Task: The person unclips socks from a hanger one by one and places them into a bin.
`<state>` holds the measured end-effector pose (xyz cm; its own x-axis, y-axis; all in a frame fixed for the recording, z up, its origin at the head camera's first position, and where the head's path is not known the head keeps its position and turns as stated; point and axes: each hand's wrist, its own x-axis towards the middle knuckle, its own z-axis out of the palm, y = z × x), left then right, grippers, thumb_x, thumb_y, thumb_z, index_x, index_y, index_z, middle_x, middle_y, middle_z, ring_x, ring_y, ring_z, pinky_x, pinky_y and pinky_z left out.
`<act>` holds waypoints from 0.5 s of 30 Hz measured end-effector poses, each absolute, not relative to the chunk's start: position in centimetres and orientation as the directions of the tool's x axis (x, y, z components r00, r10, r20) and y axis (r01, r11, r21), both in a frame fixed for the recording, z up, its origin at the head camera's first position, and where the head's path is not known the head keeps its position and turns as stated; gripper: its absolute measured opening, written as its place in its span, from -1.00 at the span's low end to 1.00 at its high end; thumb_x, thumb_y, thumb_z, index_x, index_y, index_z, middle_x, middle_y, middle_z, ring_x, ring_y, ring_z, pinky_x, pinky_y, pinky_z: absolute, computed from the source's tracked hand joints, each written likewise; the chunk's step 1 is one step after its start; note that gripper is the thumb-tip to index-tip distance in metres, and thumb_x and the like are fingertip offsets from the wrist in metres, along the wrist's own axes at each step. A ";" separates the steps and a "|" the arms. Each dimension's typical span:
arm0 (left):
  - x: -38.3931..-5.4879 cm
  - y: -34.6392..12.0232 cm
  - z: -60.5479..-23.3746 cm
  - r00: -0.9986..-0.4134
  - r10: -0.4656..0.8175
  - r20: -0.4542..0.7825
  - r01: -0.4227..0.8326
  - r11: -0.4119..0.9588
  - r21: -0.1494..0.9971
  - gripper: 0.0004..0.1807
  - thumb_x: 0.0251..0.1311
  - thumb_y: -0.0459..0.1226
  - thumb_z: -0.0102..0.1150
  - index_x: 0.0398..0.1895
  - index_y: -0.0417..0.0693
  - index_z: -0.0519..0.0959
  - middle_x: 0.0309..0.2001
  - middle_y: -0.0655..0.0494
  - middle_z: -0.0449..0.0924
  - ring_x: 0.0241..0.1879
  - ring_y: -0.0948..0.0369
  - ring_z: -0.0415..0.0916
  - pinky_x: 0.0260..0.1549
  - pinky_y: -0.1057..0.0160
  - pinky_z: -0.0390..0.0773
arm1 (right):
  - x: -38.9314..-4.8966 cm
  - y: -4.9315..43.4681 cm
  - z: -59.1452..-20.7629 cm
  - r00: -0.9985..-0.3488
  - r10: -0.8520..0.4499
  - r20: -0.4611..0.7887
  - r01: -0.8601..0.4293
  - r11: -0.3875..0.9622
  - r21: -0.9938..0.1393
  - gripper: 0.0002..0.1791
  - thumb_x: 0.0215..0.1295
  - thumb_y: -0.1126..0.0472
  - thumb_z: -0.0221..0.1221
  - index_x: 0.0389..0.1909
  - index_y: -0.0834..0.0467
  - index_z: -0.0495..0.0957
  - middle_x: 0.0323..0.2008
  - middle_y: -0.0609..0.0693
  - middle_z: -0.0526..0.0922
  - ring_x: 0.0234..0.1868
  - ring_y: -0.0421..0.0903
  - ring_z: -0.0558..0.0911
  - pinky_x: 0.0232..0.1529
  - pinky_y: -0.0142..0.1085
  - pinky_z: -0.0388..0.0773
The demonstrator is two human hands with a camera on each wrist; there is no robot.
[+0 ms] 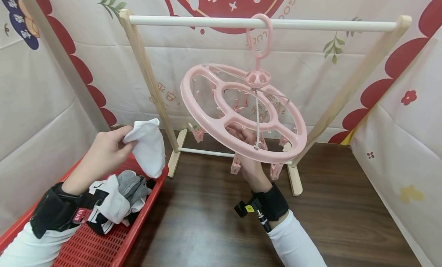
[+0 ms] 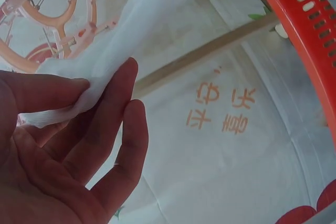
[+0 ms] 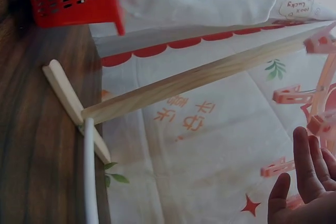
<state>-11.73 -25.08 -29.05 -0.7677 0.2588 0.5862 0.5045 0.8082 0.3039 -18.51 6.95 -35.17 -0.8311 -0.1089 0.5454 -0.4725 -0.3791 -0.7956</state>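
My left hand (image 1: pixel 103 154) pinches a white sock (image 1: pixel 148 148) between thumb and fingers and holds it up above the red basket (image 1: pixel 152 198). The left wrist view shows the sock (image 2: pixel 131 35) running from my fingers (image 2: pixel 110 103) toward the pink hanger. A round pink clip hanger (image 1: pixel 208 122) hangs tilted by its hook from the white rod (image 1: pixel 207 21). My right hand (image 1: pixel 253 171) reaches up under its near rim. In the right wrist view the fingers (image 3: pixel 307 161) are straight and hold nothing, close to the pink clips (image 3: pixel 294 95).
The rod rests on a wooden rack (image 1: pixel 148 75) standing on a dark wood table (image 1: pixel 207 221). Several more socks (image 1: pixel 117 198) lie in the basket at lower left. Printed cloth walls enclose the back and both sides.
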 end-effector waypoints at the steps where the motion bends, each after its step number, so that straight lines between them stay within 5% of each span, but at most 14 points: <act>1: -11.7 -25.2 -29.0 -0.770 0.253 0.585 0.499 0.811 0.305 -0.77 -0.01 -0.58 0.24 -0.30 -0.19 0.53 -0.57 0.11 0.43 -0.65 0.27 0.22 -0.63 0.32 0.23 | -18.4 7.1 -35.4 -0.828 -0.119 0.547 -0.476 -0.364 -0.800 -0.22 0.25 -0.02 0.23 0.17 0.58 0.29 0.07 0.15 0.56 0.10 -0.20 0.52 0.13 -0.32 0.36; 4: -11.4 -25.7 -28.9 -0.781 0.236 0.578 0.475 0.826 0.305 -0.77 0.00 -0.57 0.23 -0.29 -0.17 0.55 -0.57 0.13 0.45 -0.65 0.27 0.23 -0.62 0.33 0.23 | -18.2 7.5 -36.1 -0.828 -0.144 0.542 -0.475 -0.333 -0.814 -0.14 0.20 -0.12 0.22 0.18 0.57 0.27 0.08 0.07 0.55 0.14 -0.15 0.47 0.11 -0.31 0.34; 9: -10.8 -26.7 -28.9 -0.798 0.215 0.563 0.432 0.855 0.287 -0.79 0.01 -0.56 0.21 -0.31 -0.14 0.55 -0.59 0.13 0.46 -0.66 0.26 0.22 -0.63 0.30 0.22 | -18.0 7.9 -36.9 -0.832 -0.154 0.532 -0.483 -0.271 -0.833 -0.33 0.29 -0.05 0.19 0.12 0.48 0.39 -0.11 -0.15 0.62 -0.01 -0.17 0.52 0.02 -0.28 0.36; 15: -10.1 -28.1 -28.8 -0.814 0.202 0.545 0.397 0.878 0.268 -0.78 0.01 -0.56 0.22 -0.26 -0.21 0.54 -0.59 0.07 0.47 -0.67 0.23 0.21 -0.65 0.29 0.21 | -18.0 8.4 -37.8 -0.839 -0.170 0.517 -0.465 -0.271 -0.843 -0.60 0.26 -0.07 0.21 -0.01 0.09 0.56 -0.27 -0.12 0.67 -0.20 -0.16 0.65 -0.04 -0.28 0.43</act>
